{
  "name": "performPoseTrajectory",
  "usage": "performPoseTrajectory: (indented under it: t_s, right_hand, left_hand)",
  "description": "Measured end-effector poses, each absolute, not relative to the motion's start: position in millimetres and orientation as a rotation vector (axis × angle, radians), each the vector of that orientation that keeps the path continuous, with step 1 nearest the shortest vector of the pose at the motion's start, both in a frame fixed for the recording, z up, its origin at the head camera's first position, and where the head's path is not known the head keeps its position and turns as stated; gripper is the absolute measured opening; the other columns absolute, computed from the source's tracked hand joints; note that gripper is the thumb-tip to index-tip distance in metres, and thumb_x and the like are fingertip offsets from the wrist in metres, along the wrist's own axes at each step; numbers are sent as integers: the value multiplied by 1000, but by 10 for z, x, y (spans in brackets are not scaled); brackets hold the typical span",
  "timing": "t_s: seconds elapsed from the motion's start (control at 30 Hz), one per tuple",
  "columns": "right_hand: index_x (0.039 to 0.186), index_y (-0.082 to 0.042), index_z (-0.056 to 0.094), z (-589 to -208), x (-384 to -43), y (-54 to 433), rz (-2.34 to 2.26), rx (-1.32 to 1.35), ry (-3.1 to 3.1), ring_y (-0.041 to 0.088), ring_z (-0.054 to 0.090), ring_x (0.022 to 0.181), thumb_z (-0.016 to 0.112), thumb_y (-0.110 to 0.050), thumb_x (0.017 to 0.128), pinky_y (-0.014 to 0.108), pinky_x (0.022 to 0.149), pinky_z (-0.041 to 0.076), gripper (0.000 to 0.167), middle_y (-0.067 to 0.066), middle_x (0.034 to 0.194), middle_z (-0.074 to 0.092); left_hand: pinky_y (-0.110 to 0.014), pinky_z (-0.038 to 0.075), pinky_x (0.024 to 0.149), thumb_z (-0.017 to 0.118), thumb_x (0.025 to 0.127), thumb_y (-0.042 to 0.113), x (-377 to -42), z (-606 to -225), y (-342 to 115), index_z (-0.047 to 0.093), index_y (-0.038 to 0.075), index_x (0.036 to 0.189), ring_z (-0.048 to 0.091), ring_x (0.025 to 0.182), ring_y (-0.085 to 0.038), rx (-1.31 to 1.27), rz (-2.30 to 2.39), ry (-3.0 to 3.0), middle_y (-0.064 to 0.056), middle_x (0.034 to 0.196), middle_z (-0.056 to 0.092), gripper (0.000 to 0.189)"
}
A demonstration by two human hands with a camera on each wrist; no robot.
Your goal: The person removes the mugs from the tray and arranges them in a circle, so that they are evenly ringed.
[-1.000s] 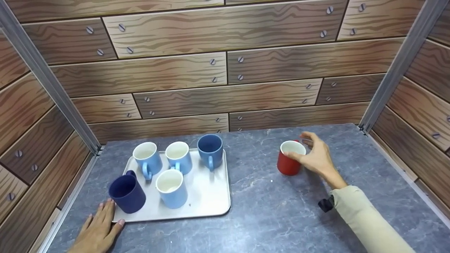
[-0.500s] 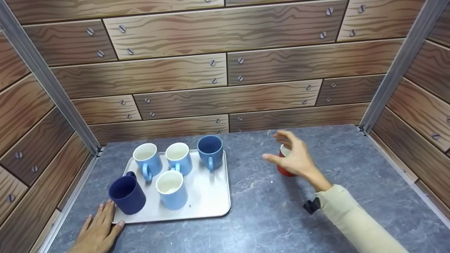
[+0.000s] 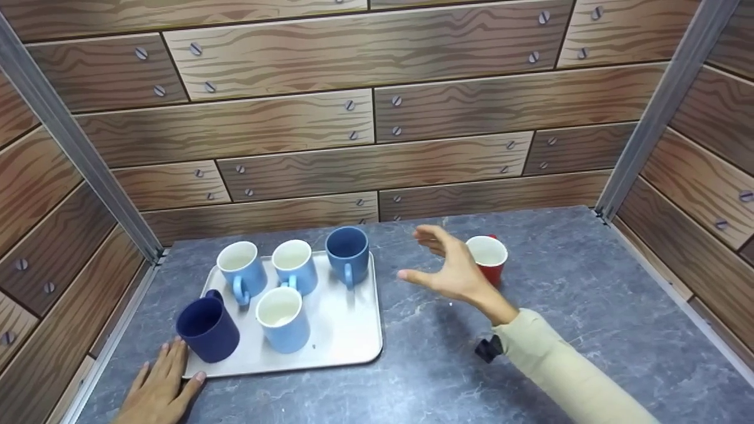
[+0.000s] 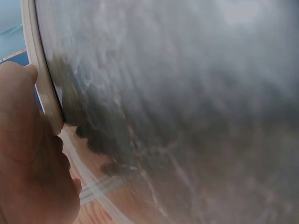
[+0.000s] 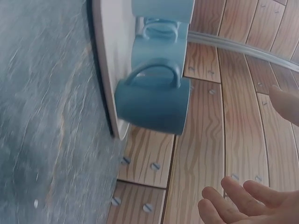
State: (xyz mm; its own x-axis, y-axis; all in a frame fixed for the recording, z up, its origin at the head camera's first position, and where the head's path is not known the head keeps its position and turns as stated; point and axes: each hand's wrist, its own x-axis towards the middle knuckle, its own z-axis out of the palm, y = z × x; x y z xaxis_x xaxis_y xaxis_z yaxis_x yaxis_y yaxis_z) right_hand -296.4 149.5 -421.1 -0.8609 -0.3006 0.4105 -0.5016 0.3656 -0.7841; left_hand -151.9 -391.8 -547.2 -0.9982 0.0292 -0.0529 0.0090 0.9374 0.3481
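Note:
My left hand [image 3: 156, 386] lies with straight fingers against the front-left corner of a white tray [image 3: 347, 330], near a navy mug [image 3: 212, 335]. Three light blue mugs with white insides also stand on the tray: front [image 3: 288, 330], back left [image 3: 252, 278] and back middle [image 3: 305, 275]. At its back right is a medium blue mug [image 3: 347, 259], handle towards me. My right hand [image 3: 456, 274] hovers empty over the table between the tray and a red mug [image 3: 492, 274], thumb and fingers spread apart. It partly hides the red mug, which stands upright with a white inside.
The grey marbled tabletop [image 3: 412, 365] ends at a wood-plank-patterned back wall [image 3: 294, 123]. Similar side walls meet it at metal corner posts [image 3: 648, 112]. Bare tabletop lies between the tray and the red mug, and in front of both.
My right hand has moved left, away from the red mug and towards the tray, without taking it. The left hand stays at the tray corner. The head view has shifted slightly.

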Motion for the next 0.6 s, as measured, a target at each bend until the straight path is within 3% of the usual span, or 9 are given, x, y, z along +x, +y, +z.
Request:
performPoseTrajectory:
  t_s: [0.6]
  right_hand:
    - [146, -2, 58, -4245, -2851, 1031, 1544, 871, -2419, 34, 66, 133, 98, -32, 77, 55, 114, 51, 86, 14, 140, 70]
  left_hand:
    - [-79, 13, 120, 48, 110, 57, -1506, -5511, -3933, 23, -14, 163, 19, 157, -59, 60, 515, 3084, -37, 170, 19, 92]
